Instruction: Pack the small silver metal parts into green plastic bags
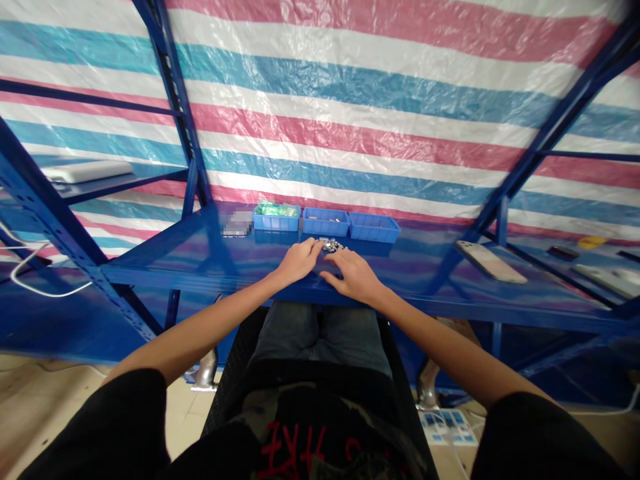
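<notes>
A small heap of shiny metal parts (331, 245) lies on the blue shelf (200, 260) in front of me. My left hand (299, 260) rests beside the heap, its fingertips pinched together at the heap's left edge; what they hold is too small to make out. My right hand (353, 273) lies flat on the shelf just below the heap, fingers spread and reaching toward it. Behind the heap stand three blue bins in a row: the left bin (276, 218) holds green bags, the middle bin (325, 222) a few small parts, the right bin (375, 227) looks bare.
A phone (490, 261) lies face down on the shelf to the right. A blurred small item (237, 223) sits left of the bins. Blue rack uprights (175, 100) frame a striped tarp. A white cable (30, 267) hangs left; a power strip (447, 427) lies on the floor.
</notes>
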The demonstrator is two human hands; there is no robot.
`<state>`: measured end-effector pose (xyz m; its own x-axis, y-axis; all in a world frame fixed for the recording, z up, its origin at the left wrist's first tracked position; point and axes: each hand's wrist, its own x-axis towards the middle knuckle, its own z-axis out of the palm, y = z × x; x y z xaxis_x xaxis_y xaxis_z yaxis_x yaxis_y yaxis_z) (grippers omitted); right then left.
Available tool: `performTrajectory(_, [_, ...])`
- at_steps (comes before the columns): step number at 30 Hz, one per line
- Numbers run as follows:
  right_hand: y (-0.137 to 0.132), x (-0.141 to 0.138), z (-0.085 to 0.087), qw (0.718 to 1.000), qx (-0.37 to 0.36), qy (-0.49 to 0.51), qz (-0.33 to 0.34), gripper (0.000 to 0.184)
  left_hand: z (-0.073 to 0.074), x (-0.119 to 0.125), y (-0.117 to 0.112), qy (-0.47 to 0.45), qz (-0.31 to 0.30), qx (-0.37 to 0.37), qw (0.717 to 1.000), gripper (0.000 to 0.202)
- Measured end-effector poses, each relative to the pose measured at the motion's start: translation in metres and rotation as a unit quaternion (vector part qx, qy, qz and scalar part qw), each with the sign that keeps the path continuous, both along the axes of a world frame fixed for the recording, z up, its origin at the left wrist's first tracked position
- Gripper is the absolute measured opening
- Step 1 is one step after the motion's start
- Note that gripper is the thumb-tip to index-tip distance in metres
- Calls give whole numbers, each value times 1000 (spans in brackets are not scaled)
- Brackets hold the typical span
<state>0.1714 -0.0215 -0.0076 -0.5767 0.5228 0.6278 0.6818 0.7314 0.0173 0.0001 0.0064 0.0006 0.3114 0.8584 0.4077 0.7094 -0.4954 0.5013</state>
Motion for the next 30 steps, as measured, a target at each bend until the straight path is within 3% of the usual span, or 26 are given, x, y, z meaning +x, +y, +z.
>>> performTrajectory(5, [-1,0,-2,999,38,-16,22,18,-2,14,-10,-89,-43,-32,995,32])
performTrajectory(9, [-1,1,0,997,64,-26,46,15,-7,18,-15,-108,-35,-35,993,31])
performTrajectory(19, [4,-1,2,998,53,27,38,12,-8,14,-20,-176,-86,-39,980,35])
performTrajectory(22, [25,11,24,993,40,87,-63,19,-8,14,-21,-175,-72,-51,981,36])
performTrajectory(25, [54,36,49,935,-56,205,-283,39,-8,15,-22,-130,-71,-39,988,28])
performTrajectory(27, [66,55,54,909,-157,185,-339,51,-8,16,-23,-99,-82,-24,991,23])
performTrajectory(30, [64,75,40,907,-183,154,-345,44,-7,17,-24,-70,-91,-20,993,18])
